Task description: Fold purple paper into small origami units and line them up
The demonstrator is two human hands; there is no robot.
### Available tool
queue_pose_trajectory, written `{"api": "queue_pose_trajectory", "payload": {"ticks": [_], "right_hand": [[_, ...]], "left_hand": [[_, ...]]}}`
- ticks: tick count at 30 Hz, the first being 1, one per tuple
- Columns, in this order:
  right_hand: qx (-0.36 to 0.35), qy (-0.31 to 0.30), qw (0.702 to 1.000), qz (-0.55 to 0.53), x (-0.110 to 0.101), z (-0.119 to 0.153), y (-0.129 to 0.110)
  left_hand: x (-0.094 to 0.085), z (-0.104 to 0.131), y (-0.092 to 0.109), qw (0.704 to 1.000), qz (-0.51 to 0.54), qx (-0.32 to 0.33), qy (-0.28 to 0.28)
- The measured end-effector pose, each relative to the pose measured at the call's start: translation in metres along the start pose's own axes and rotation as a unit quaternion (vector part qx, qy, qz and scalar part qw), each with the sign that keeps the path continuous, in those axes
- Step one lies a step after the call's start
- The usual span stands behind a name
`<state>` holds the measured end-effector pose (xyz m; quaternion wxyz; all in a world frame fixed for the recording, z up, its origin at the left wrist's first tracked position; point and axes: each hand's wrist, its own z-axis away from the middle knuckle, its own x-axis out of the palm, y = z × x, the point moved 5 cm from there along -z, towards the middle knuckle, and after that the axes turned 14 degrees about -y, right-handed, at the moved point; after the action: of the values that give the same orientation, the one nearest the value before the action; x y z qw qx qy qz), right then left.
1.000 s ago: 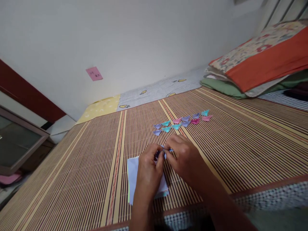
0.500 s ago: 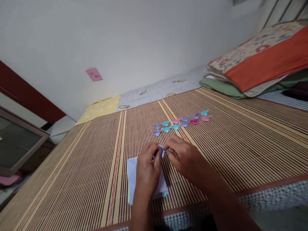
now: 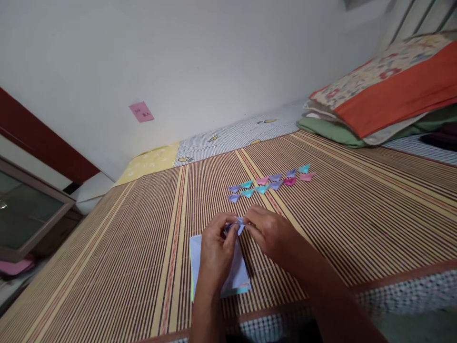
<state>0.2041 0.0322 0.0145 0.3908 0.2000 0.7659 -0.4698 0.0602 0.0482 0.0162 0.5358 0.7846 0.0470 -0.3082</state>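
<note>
Between my two hands is a small folded piece of lavender-blue paper (image 3: 240,227), partly hidden by the fingers. My left hand (image 3: 217,245) is closed on its left side, thumb on top. With thumb and forefinger, my right hand (image 3: 269,231) pinches its right edge. Under my left hand lies a stack of square paper sheets (image 3: 241,274), a pale lavender one uppermost, with blue and green edges showing. Beyond the hands, several small folded paper boats stand in two rows, among them a turquoise paper boat (image 3: 262,189) and a magenta paper boat (image 3: 290,181).
A striped bamboo mat (image 3: 143,247) covers the bed. At the right back lie stacked pillows (image 3: 396,90) on a folded green cloth (image 3: 328,129). A pink note (image 3: 142,112) is stuck on the wall. On the left stands a glass-fronted cabinet (image 3: 30,209).
The fingers have shifted slightly on the folded paper, and more of its blue surface shows between them. The right hand has moved a little. Boats and stack stay put.
</note>
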Motion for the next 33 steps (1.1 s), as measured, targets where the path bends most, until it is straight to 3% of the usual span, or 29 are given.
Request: {"api": "queue_pose_trajectory", "payload": {"ticks": [5,9,14,19,24,30,33], "right_hand": [[-0.002,0.014,1.000,0.021,0.000,-0.001,0.002],[-0.004,0.025,0.999,0.028,0.000,-0.001,0.001],[-0.015,0.031,0.998,0.046,0.003,-0.001,-0.003],[-0.036,0.022,0.997,0.066,0.006,-0.003,-0.009],[-0.025,0.025,0.997,0.066,0.004,-0.003,-0.006],[-0.015,0.024,0.997,0.078,-0.001,-0.002,-0.003],[-0.018,0.027,0.996,0.081,0.000,-0.001,-0.003]], "left_hand": [[-0.006,0.004,-0.008,0.991,0.114,-0.059,0.029],[-0.012,0.005,-0.012,0.987,0.118,-0.084,0.067],[-0.005,0.003,-0.014,0.983,0.136,-0.093,0.081],[-0.004,0.005,-0.018,0.975,0.137,-0.100,0.142],[-0.008,0.004,-0.023,0.973,0.182,-0.100,0.105],[-0.029,0.007,-0.025,0.980,0.164,-0.074,0.090],[-0.032,0.008,-0.026,0.981,0.161,-0.072,0.077]]}}
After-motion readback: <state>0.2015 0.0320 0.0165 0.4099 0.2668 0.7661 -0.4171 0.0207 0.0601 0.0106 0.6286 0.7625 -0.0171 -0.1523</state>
